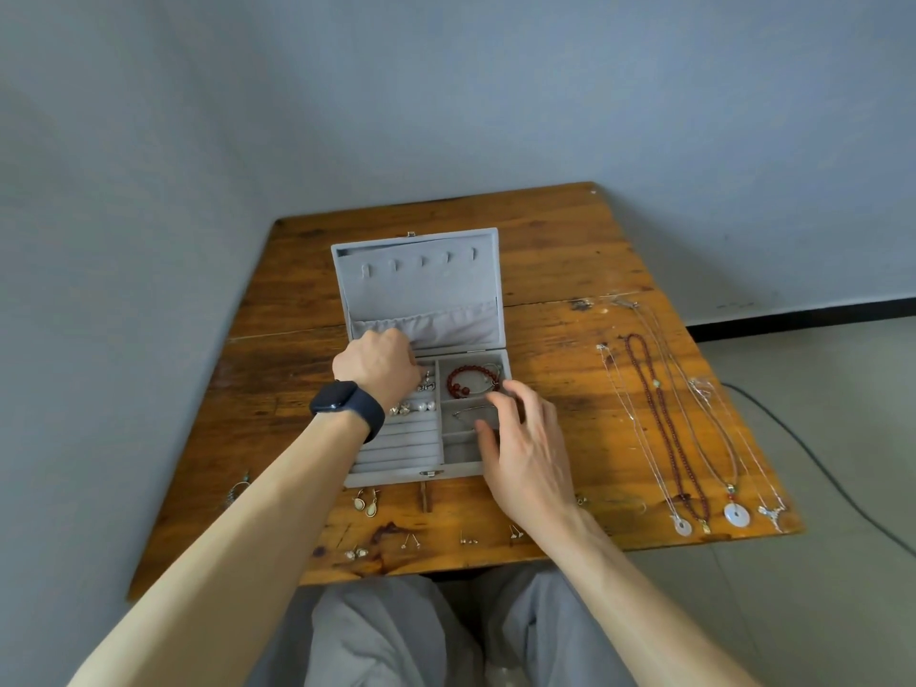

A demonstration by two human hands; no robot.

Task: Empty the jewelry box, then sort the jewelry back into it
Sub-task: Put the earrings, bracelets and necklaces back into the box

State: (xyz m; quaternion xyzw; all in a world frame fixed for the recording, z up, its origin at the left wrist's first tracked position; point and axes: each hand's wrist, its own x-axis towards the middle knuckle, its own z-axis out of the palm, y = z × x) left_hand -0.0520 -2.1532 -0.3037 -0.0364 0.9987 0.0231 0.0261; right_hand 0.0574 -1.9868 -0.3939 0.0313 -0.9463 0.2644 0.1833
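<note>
Care suits the small earrings (414, 406): left hand (379, 366) dips into the jewelry box (391, 479) on the desk (570, 250), its grip hidden; right hand (520, 438) hovers spread, could steady the box

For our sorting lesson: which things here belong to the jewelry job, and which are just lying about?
Job: jewelry box, red bead bracelet, pearl earrings, necklaces, loose earrings, left hand, right hand.
Lying about: wristwatch, floor cable.

text: none legible | labels: none | brands: none | numbers: none
</note>
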